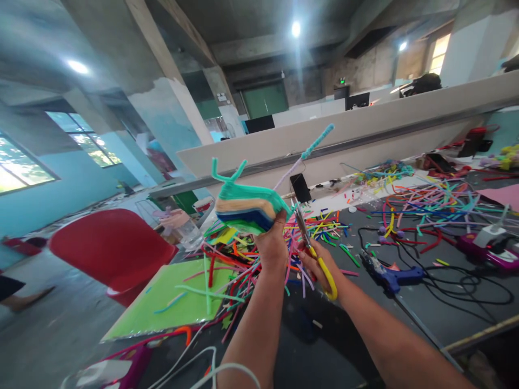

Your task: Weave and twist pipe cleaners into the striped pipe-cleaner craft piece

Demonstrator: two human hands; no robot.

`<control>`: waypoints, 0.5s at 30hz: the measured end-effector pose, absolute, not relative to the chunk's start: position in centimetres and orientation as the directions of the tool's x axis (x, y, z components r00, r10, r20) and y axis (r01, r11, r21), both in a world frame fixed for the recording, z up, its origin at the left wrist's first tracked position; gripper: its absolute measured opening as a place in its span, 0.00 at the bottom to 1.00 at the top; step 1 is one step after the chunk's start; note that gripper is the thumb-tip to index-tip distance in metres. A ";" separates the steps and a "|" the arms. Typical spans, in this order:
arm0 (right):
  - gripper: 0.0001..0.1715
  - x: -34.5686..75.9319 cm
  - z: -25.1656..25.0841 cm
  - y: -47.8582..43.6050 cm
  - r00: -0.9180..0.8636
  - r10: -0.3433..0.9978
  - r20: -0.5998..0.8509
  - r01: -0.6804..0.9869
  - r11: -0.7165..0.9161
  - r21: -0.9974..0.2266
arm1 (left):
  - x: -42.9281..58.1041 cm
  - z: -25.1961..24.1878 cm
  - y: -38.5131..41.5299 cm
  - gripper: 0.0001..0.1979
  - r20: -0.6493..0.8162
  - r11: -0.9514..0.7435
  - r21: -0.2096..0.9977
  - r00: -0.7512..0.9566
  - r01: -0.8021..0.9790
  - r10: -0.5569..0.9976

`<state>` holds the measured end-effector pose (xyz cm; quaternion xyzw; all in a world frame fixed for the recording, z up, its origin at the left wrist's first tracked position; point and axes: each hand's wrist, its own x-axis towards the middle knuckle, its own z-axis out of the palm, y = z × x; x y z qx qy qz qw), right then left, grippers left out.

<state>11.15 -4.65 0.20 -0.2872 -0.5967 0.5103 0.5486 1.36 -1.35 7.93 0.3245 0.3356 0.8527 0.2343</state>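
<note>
Scissors (313, 253), yellow-handled, sit in the right hand (322, 267), its grip curled round them, blades (302, 222) near the three o'clock tip of the striped fuzzy-stem piece (245, 207); contact is unclear. The left hand (271, 240) pinches that piece above the worktop (314, 356); a green sheet (182, 276) lies at its seven o'clock, a blue glue gun (399, 278) at four.

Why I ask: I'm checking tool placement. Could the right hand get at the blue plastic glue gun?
Probably yes: the blue glue gun lies nearby, apparently unobstructed, but the right hand holds yellow-handled metal scissors.
</note>
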 end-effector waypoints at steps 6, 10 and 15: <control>0.17 11.3 0.0 -4.4 -0.284 0.898 0.337 -0.232 0.277 -0.932 | 2.0 7.5 -1.2 0.18 0.416 -0.675 0.711 -0.655 -0.198 0.631; 0.18 11.3 -0.1 -4.4 -0.323 0.887 0.330 -0.310 0.231 -0.922 | 2.0 7.2 -1.0 0.18 0.435 -0.687 0.708 -0.663 -0.167 0.609; 0.16 11.3 -0.3 -4.5 -0.325 0.882 0.342 -0.353 0.223 -0.909 | 1.8 6.9 -0.7 0.18 0.450 -0.687 0.712 -0.655 -0.147 0.607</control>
